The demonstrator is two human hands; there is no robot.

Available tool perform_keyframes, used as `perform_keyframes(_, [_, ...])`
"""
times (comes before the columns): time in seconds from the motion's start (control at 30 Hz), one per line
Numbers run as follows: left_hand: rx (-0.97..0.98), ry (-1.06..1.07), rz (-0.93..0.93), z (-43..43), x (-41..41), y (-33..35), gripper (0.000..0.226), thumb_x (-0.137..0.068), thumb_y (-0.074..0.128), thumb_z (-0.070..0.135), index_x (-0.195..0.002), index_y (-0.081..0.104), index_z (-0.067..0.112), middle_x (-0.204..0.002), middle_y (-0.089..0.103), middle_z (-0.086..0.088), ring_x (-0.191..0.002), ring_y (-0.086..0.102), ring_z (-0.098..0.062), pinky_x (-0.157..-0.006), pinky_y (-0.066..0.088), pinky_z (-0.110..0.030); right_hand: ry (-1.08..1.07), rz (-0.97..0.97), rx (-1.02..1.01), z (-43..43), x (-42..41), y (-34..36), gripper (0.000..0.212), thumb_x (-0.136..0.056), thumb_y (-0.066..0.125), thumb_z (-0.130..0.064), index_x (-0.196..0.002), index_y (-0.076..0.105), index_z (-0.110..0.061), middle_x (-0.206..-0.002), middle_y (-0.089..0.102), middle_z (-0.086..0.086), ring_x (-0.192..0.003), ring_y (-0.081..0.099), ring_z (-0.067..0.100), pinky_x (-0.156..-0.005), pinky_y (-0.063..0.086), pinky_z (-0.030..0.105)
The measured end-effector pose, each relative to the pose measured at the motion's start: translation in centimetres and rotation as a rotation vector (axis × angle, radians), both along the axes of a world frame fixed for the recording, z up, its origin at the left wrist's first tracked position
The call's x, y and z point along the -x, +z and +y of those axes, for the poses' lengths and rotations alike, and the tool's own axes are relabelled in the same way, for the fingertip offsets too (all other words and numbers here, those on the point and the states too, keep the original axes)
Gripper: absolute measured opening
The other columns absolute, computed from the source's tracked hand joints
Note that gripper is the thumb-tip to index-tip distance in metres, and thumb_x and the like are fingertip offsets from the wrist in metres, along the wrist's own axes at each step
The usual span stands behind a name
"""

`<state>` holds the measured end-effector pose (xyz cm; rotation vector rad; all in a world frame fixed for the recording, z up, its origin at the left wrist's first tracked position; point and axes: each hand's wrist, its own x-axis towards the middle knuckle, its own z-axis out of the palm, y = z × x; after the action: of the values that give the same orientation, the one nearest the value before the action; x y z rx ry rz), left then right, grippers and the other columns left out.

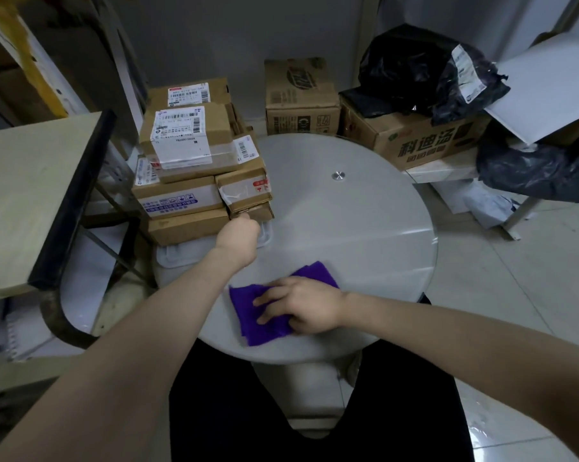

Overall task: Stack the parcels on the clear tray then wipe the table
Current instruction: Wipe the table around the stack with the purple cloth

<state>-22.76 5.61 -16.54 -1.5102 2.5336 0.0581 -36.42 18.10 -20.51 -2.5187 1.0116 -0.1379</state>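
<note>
The right hand [301,303] lies flat, fingers apart, on the purple cloth [248,315]; the left hand [240,233] curls against the parcels [195,168], grip unclear. A careless sweep could topple that uneven stack.

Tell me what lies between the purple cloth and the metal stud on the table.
Nothing: the head view shows only bare tabletop between the cloth and the stud.

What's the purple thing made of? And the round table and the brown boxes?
The purple cloth looks like soft fabric: matte, folded and limp. The round table seems to be frosted glass or plastic: smooth and pale, with shiny reflections. The brown parcels look like cardboard: dull, with tape and paper labels.
</note>
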Motion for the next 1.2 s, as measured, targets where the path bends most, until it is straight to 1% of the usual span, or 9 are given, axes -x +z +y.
perform_keyframes(0.1, [0.023, -0.016, -0.052, 0.3, 0.3, -0.4, 0.027, -0.083, 0.056, -0.003, -0.108, 0.066, 0.003, -0.119, 0.055, -0.016, -0.109, 0.059, -0.034, -0.09, 0.049, -0.037, -0.359, -0.086, 0.03, -0.8, 4.8, -0.3, 0.05, -0.065, 0.052, -0.002, -0.111, 0.071, -0.013, -0.129, 0.061, 0.011, -0.121, 0.055, 0.03, -0.104, 0.037, 0.032])
perform_keyframes(0.2, [0.025, -0.042, -0.067, 0.8, 0.9, -0.6, 0.025, -0.085, 0.055, -0.003, -0.107, 0.065, 0.002, -0.118, 0.055, -0.017, -0.109, 0.059, -0.035, -0.089, 0.048, -0.038, -0.726, -0.151, 0.034, -1.2, 5.8, 0.7, 0.054, -0.074, 0.049, 0.005, -0.122, 0.065, -0.013, -0.14, 0.051, 0.012, -0.133, 0.043, 0.028, -0.111, 0.029, 0.03])
perform_keyframes(0.27, [0.032, -0.08, -0.06, 1.1, 1.6, -0.8, 0.024, -0.085, 0.055, -0.001, -0.107, 0.064, 0.002, -0.118, 0.055, -0.017, -0.108, 0.059, -0.035, -0.089, 0.048, -0.038, -0.596, -0.167, 0.009, 0.2, 3.3, 1.3, 0.057, -0.074, 0.049, 0.004, -0.127, 0.061, -0.014, -0.144, 0.046, 0.014, -0.137, 0.039, 0.029, -0.113, 0.029, 0.032])
perform_keyframes(0.37, [0.032, -0.118, -0.075, 1.5, 2.6, -1.0, 0.023, -0.086, 0.053, -0.001, -0.106, 0.064, 0.001, -0.117, 0.054, -0.017, -0.107, 0.059, -0.034, -0.088, 0.048, -0.037, -0.131, -0.03, -0.075, 3.8, 0.4, 0.7, 0.057, -0.076, 0.057, -0.003, -0.129, 0.059, -0.021, -0.148, 0.044, 0.006, -0.141, 0.032, 0.028, -0.111, 0.026, 0.041])
perform_keyframes(0.43, [0.041, -0.143, -0.093, 1.9, 3.2, -1.1, 0.021, -0.088, 0.054, 0.001, -0.106, 0.064, 0.002, -0.117, 0.055, -0.017, -0.107, 0.059, -0.033, -0.088, 0.048, -0.037, -0.043, 0.004, -0.037, 5.1, 1.5, 0.1, 0.054, -0.074, 0.06, -0.006, -0.125, 0.063, -0.022, -0.145, 0.048, 0.003, -0.14, 0.033, 0.03, -0.111, 0.027, 0.048])
perform_keyframes(0.6, [0.079, -0.215, -0.145, 2.8, 4.7, -0.9, 0.023, -0.088, 0.054, 0.004, -0.11, 0.061, 0.005, -0.118, 0.058, -0.015, -0.109, 0.057, -0.032, -0.087, 0.047, -0.034, -0.107, -0.028, 0.015, 6.1, 8.4, -0.7, 0.055, -0.065, 0.041, -0.012, -0.112, 0.07, -0.015, -0.135, 0.058, 0.008, -0.13, 0.047, 0.031, -0.112, 0.031, 0.039])
perform_keyframes(0.83, [0.072, -0.219, -0.147, 3.7, 6.0, -0.7, 0.03, -0.085, 0.053, -0.001, -0.113, 0.06, 0.006, -0.119, 0.058, -0.014, -0.111, 0.056, -0.031, -0.086, 0.046, -0.031, -0.819, -0.062, 0.102, 3.7, 16.6, -0.6, 0.052, -0.071, 0.048, 0.005, -0.115, 0.069, -0.012, -0.138, 0.054, 0.012, -0.13, 0.048, 0.032, -0.109, 0.027, 0.027])
perform_keyframes(1.07, [0.071, -0.282, -0.103, 4.2, 7.4, -0.7, 0.023, -0.085, 0.059, 0.005, -0.107, 0.062, 0.01, -0.115, 0.059, -0.012, -0.107, 0.055, -0.03, -0.082, 0.046, -0.033, -0.052, 0.013, 0.026, 5.7, 6.8, -0.4, 0.05, -0.069, 0.046, -0.007, -0.113, 0.069, -0.011, -0.132, 0.058, 0.014, -0.124, 0.05, 0.033, -0.109, 0.034, 0.038])
perform_keyframes(1.2, [0.047, -0.312, -0.088, 3.8, 7.8, -0.4, 0.024, -0.083, 0.06, 0.005, -0.106, 0.062, 0.01, -0.116, 0.058, -0.011, -0.107, 0.055, -0.031, -0.082, 0.046, -0.033, -0.178, -0.035, 0.061, 3.2, 11.4, -0.7, 0.051, -0.067, 0.042, -0.014, -0.109, 0.071, -0.011, -0.129, 0.06, 0.014, -0.119, 0.055, 0.032, -0.105, 0.038, 0.034])
